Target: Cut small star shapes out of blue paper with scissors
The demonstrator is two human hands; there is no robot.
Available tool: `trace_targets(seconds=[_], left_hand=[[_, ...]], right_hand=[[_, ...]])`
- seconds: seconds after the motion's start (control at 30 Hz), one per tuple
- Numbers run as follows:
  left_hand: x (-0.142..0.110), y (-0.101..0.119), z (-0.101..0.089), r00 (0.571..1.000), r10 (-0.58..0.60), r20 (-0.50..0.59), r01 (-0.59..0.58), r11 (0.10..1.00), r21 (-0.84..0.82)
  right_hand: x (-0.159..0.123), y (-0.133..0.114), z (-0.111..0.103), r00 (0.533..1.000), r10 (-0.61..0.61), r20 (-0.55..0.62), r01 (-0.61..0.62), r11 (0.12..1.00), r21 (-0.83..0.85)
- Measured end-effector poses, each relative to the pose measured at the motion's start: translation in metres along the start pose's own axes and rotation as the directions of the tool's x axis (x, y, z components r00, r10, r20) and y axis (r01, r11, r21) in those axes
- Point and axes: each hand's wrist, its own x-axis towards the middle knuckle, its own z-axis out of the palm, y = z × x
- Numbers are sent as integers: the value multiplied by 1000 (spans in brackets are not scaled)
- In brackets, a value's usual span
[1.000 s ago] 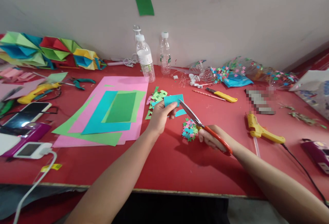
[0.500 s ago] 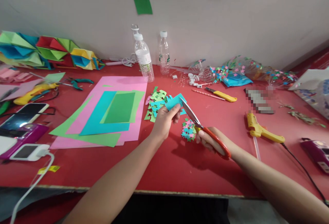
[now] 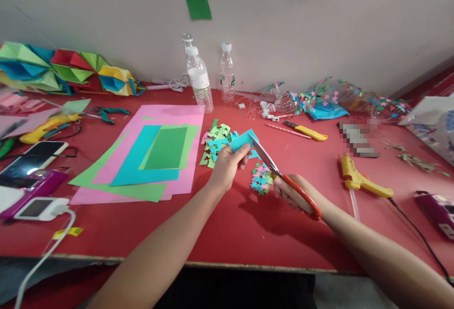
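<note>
My left hand (image 3: pixel 229 165) pinches a small piece of blue paper (image 3: pixel 245 140) between thumb and fingers. Red-handled scissors (image 3: pixel 264 154) are gripped in my right hand (image 3: pixel 292 191), their blades pointing up and left against the paper's right side. Whether the blades are cutting into it I cannot tell. Under and behind the left hand lies a heap of green and blue paper scraps (image 3: pixel 218 139). Small paper stars (image 3: pixel 261 179) in pink, green and blue form a pile just below the scissors.
Coloured paper sheets (image 3: pixel 166 148) lie on the red table (image 3: pixel 220 233) at left. Plastic bottles (image 3: pixel 199 80) stand by the wall. A yellow utility knife (image 3: pixel 310 133), a glue gun (image 3: pixel 362 181) with its cord, and a power strip (image 3: pixel 438 210) are to the right; a phone (image 3: pixel 39 158) is left.
My right hand and the scissors have shifted very slightly to the right. The left hand still holds the blue paper in nearly the same spot.
</note>
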Motion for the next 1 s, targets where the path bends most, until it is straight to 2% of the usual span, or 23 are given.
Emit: trace_targets(seconds=[0.43, 0.6, 0.7, 0.83, 0.93, 1.0], left_hand=[[2, 3, -3, 1000, -1, 10, 1, 1000, 10], [4, 3, -7, 1000, -11, 0, 11, 1000, -8], [7, 4, -9, 999, -27, -24, 25, 997, -68], [10, 5, -10, 995, -81, -58, 62, 961, -271], [9, 5, -7, 994, -108, -28, 89, 918, -386], [7, 4, -4, 994, -112, 21, 111, 920, -375]], right_hand=[[4, 9, -6, 998, -69, 7, 69, 997, -29], [2, 4, -6, 997, -68, -21, 66, 995, -70], [0, -1, -6, 999, -38, -32, 36, 997, -74], [-1, -3, -4, 999, -2, -46, 0, 999, -55], [-1, -2, -1, 999, 5, -36, -5, 1000, -5], [0, -1, 1, 999, 13, -33, -12, 999, 30]])
